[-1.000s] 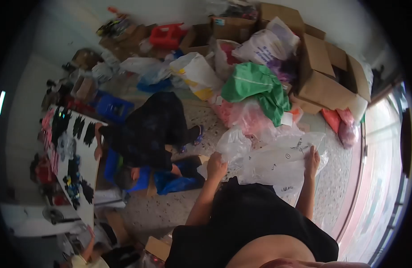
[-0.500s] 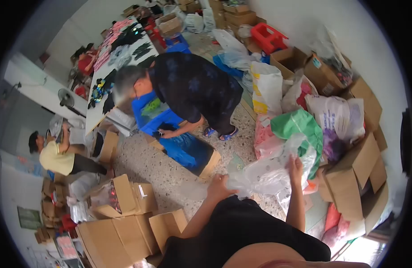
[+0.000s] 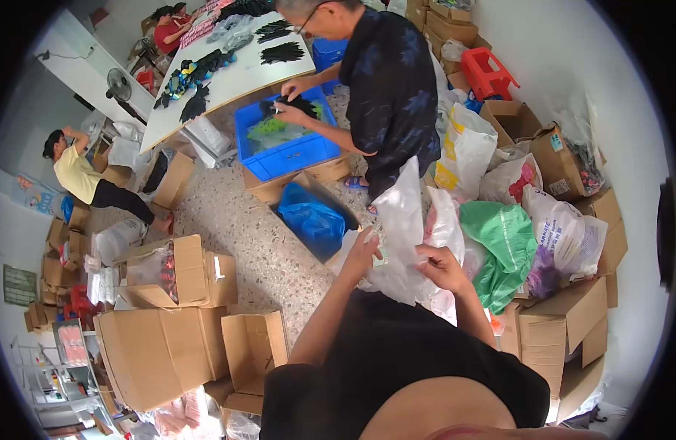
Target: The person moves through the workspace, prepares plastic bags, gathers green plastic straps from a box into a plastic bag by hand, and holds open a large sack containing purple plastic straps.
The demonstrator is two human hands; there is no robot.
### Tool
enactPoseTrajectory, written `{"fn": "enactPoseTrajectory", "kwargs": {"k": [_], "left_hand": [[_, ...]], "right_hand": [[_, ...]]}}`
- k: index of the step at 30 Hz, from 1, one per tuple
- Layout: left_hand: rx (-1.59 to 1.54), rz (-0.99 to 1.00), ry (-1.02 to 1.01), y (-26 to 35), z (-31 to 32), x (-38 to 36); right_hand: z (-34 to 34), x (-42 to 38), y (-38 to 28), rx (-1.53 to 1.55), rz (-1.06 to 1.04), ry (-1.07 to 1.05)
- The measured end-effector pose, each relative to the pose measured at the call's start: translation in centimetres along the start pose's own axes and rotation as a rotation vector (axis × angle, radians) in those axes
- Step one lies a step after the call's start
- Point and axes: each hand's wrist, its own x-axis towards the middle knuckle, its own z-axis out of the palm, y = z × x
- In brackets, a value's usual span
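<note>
A translucent plastic bag hangs near, between both hands; it looks light, limp and slippery, best gripped at its edges. The right hand pinches its right edge, fingers together; the left hand meets its left side, finger closure unclear.

Nearer us than the blue plastic crate, our left hand and right hand hold a translucent bag.

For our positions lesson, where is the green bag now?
In the head view, the green bag lies right of centre, between the right hand and the printed white sack.
</note>
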Motion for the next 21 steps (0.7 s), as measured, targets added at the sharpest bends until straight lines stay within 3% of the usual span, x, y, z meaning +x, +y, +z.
{"fn": "enactPoseTrajectory", "kwargs": {"k": [1,4,7,10,13,16,17,21], "left_hand": [[0.056,-0.016,-0.053,0.6,-0.7,0.6],[0.395,0.670,0.029,-2.0,-2.0,4.7],[0.322,0.608,-0.081,-2.9,-3.7,6.1],[0.348,0.611,-0.065,-2.5,-4.1,6.5],[0.401,0.747,-0.100,0.9,-3.6,5.1],[0.598,0.668,-0.241,-8.5,-3.9,12.5],[0.571,0.542,-0.362,-9.9,-3.8,15.0],[-0.044,0.113,-0.320,-1.4,-0.3,12.3]], "right_hand": [[0.6,1.0,-1.5,-0.036,0.021,-0.072],[2.4,3.3,-2.1,-0.124,0.004,-0.179],[4.0,4.9,-1.8,-0.125,0.023,-0.211],[4.6,5.6,-1.6,-0.102,0.044,-0.157],[4.6,5.7,-1.3,-0.107,-0.086,-0.095],[3.4,5.6,-1.8,-0.143,0.059,-0.129],[3.0,5.6,-1.4,-0.173,0.094,-0.130],[0.7,6.0,0.0,-0.109,0.064,-0.089]]}}
